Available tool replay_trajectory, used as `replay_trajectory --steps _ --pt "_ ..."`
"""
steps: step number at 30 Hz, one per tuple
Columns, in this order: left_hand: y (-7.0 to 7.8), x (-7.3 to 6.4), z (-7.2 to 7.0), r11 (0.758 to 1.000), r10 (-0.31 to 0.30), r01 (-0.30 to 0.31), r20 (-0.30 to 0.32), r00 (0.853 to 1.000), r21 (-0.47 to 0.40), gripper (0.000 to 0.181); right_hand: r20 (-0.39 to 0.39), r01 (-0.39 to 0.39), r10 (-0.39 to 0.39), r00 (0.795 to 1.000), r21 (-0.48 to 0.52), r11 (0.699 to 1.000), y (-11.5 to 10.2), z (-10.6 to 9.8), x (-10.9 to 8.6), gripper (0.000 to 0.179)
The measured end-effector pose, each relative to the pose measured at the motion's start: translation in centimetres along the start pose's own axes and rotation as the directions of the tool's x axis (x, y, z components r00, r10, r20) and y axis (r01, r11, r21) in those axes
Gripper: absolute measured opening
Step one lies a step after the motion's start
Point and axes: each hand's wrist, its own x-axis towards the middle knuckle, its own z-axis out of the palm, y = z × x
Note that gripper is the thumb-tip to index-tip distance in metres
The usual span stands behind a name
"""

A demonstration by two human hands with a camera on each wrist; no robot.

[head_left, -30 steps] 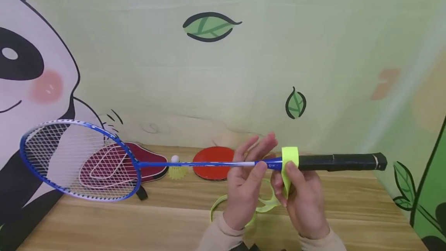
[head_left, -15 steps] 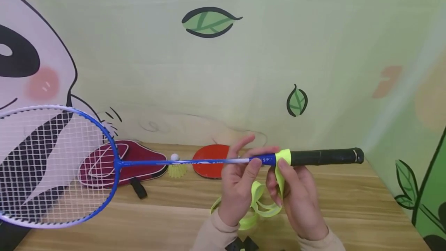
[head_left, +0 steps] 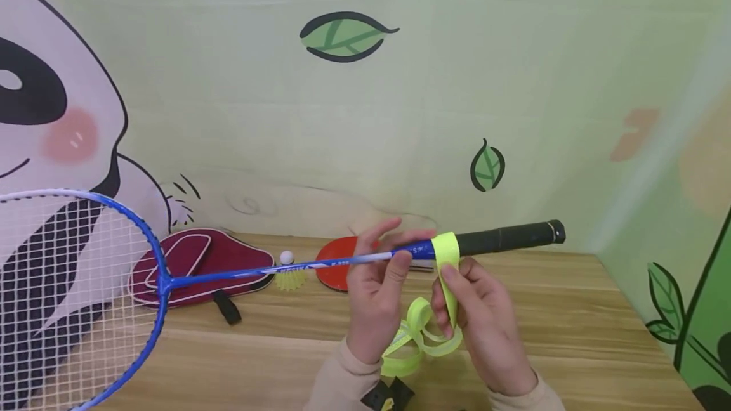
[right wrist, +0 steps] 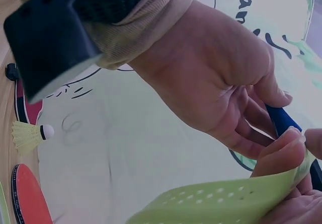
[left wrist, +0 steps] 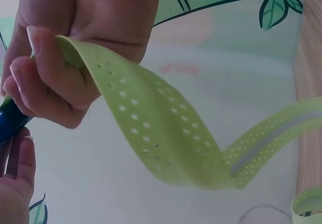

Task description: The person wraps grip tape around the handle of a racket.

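Neon-yellow perforated grip tape right of centre in the head view, looped over the badminton racket where the blue cone meets the black handle! The left hand pinches that cone, while the right hand, just below the handle, pinches the tape. Good winding here, I'd judge, wants steady tension, a slight slant and even overlaps.

Over to the left wrist: tape leaves the right hand's curled fingers at upper left, twisting towards the right edge; that twist probably needs flattening first.

Right wrist now: cone at right, touching the left hand's thumb, tape crossing the lower right.
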Motion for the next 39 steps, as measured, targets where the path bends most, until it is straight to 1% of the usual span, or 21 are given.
replay_trajectory --steps 3,7,14,18,20,22,24,26,28,29,31,35,37,39 --pt "0.1 0.0 -0.1 1.000 0.003 -0.002 -0.019 1.000 0.023 0.032 -0.001 0.015 -0.015 1.000 -0.010 1.000 0.1 0.0 -0.1 0.021" --pt "0.1 -0.1 0.0 1.000 0.001 0.000 -0.034 0.999 0.021 0.030 0.007 0.035 -0.035 0.999 0.000 0.999 0.2 0.1 -0.2 0.020" --pt "0.2 -0.3 0.3 0.999 0.023 -0.020 -0.065 0.998 0.045 0.030 -0.023 0.011 -0.011 1.000 -0.026 1.000 0.1 0.3 -0.2 0.014" --pt "0.3 -0.5 0.5 0.999 0.018 -0.013 -0.103 0.994 0.049 0.027 -0.024 0.007 -0.008 1.000 -0.062 0.998 0.1 0.1 -0.1 0.009" --pt "0.3 -0.6 0.7 0.999 0.019 -0.014 -0.120 0.993 0.042 0.026 -0.023 0.019 -0.021 0.999 -0.086 0.996 0.2 -0.1 -0.1 0.006" --pt "0.3 -0.7 0.9 0.999 0.026 -0.021 -0.131 0.991 0.035 0.024 -0.014 0.057 -0.058 0.998 -0.092 0.994 0.3 -0.2 0.0 0.008" --pt "0.4 -0.7 1.2 0.999 0.027 -0.024 -0.141 0.990 0.027 0.023 -0.006 0.105 -0.106 0.994 -0.076 0.992 0.4 -0.4 0.1 0.020" --pt "0.5 -0.8 1.4 0.999 0.024 -0.020 -0.152 0.988 0.027 0.023 0.004 0.148 -0.148 0.989 -0.040 0.988 0.6 -0.5 0.2 0.034" --pt "0.6 -0.8 1.6 1.000 0.014 -0.009 -0.166 0.986 0.029 0.023 0.016 0.165 -0.165 0.986 0.010 0.986 0.7 -0.6 0.2 0.048" --pt "0.7 -0.9 1.7 0.999 0.009 -0.003 -0.173 0.985 0.036 0.023 0.026 0.167 -0.168 0.985 0.029 0.985 0.8 -0.6 0.2 0.049" --pt "0.8 -0.9 1.9 0.999 0.006 0.003 -0.186 0.983 0.050 0.025 0.044 0.172 -0.174 0.984 0.058 0.983 1.0 -0.8 0.2 0.048" --pt "0.8 -0.9 2.2 0.998 0.016 -0.001 -0.212 0.977 0.069 0.027 0.074 0.202 -0.209 0.975 0.095 0.975 1.2 -0.9 0.2 0.038" --pt "0.8 -0.9 2.4 0.998 0.013 0.002 -0.226 0.974 0.065 0.026 0.071 0.204 -0.213 0.974 0.111 0.973 1.1 -0.8 0.2 0.030" --pt "0.8 -1.0 2.5 0.999 -0.001 0.013 -0.229 0.973 0.052 0.026 0.052 0.200 -0.208 0.977 0.122 0.972 1.0 -0.7 0.2 0.025"
